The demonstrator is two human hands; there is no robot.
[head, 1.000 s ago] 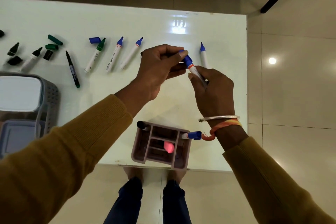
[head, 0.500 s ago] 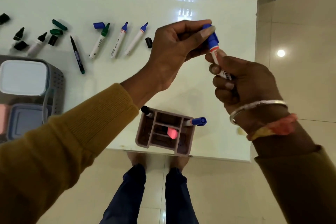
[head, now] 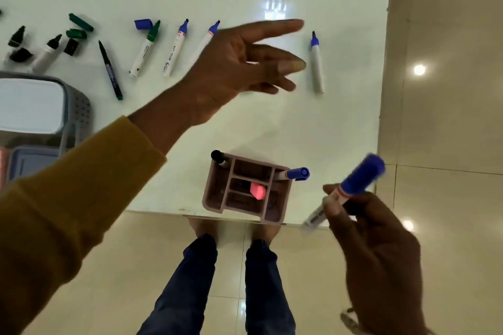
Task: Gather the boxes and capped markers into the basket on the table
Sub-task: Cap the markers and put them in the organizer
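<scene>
My right hand (head: pixel 378 253) grips a capped blue marker (head: pixel 351 187), cap up, just right of a pink divided holder (head: pixel 217 193) at the table's near edge. That holder has a capped blue marker (head: pixel 295 173), a black-capped one (head: pixel 217 157) and a pink item (head: pixel 258 191) in it. My left hand (head: pixel 239 68) hovers open over the table, fingers spread toward an uncapped blue marker (head: pixel 317 62). Left of it lie two uncapped blue markers (head: pixel 175 47), a green one (head: pixel 144 53), a loose blue cap (head: pixel 143 24) and a thin green pen (head: pixel 110 70).
A grey basket (head: pixel 80 111) at the left edge holds a white-lidded box (head: pixel 27 106) and a blue-grey box (head: pixel 30 163). Loose green and black caps (head: pixel 77 27) and a black-tipped marker (head: pixel 46 54) lie at far left. The table (head: pixel 326 130) ends at right and near; my legs stand below.
My hands have separated. The right hand carried the capped blue marker down and toward me, beside the holder. The left hand let go, opened and reached out over the table.
</scene>
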